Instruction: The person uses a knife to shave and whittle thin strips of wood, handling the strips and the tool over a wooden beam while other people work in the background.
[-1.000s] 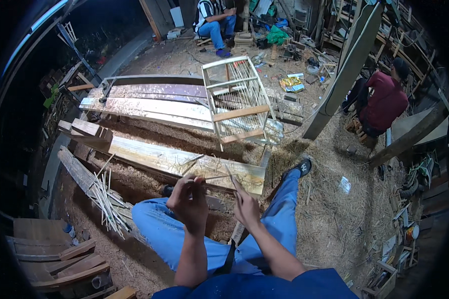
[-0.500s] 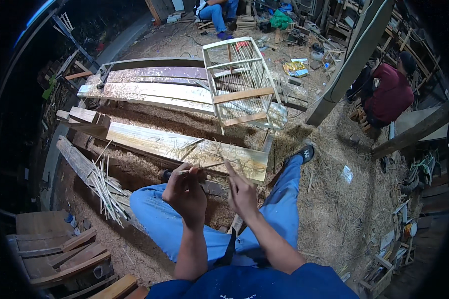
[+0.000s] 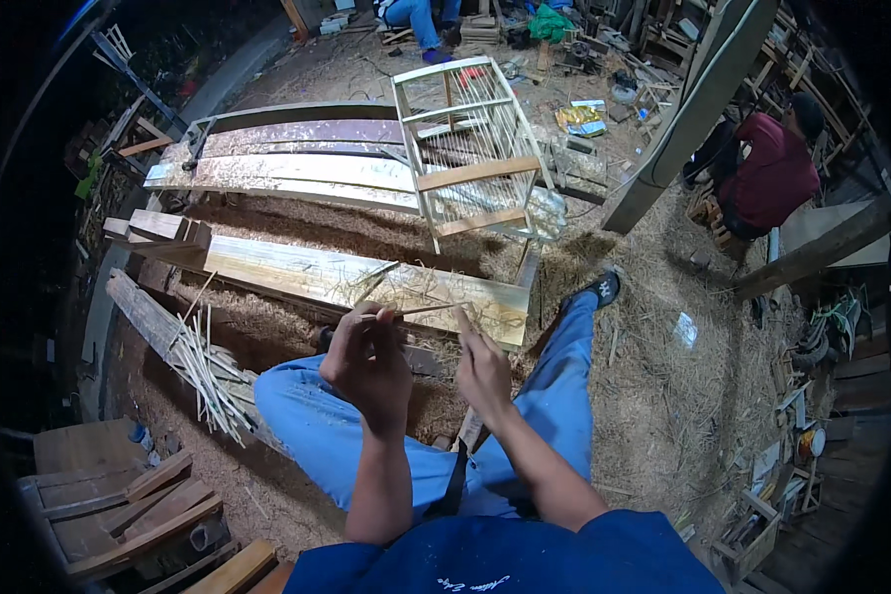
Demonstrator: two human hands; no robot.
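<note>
My left hand (image 3: 368,371) is raised above my lap with its fingers pinched on a thin wooden stick (image 3: 431,309). The stick points right, toward my right hand (image 3: 484,374). There the index finger is stretched out, and its tip is at or close to the stick's far end. The other fingers of that hand are bent and partly hidden; nothing shows in them. Just beyond both hands lies a thick pale plank (image 3: 297,269), littered with shavings and thin slivers.
A slatted wooden frame (image 3: 480,168) leans over long planks (image 3: 297,170) farther off. Pale thin sticks (image 3: 208,381) lie on a weathered board at left. A post (image 3: 688,119) stands at right, near a seated person in dark red (image 3: 767,173). Another person's legs (image 3: 421,25) show at the back.
The view has shifted slightly, so the planks and frame appear a little higher. My left hand still pinches the stick, and the right index finger stays by its far end.
</note>
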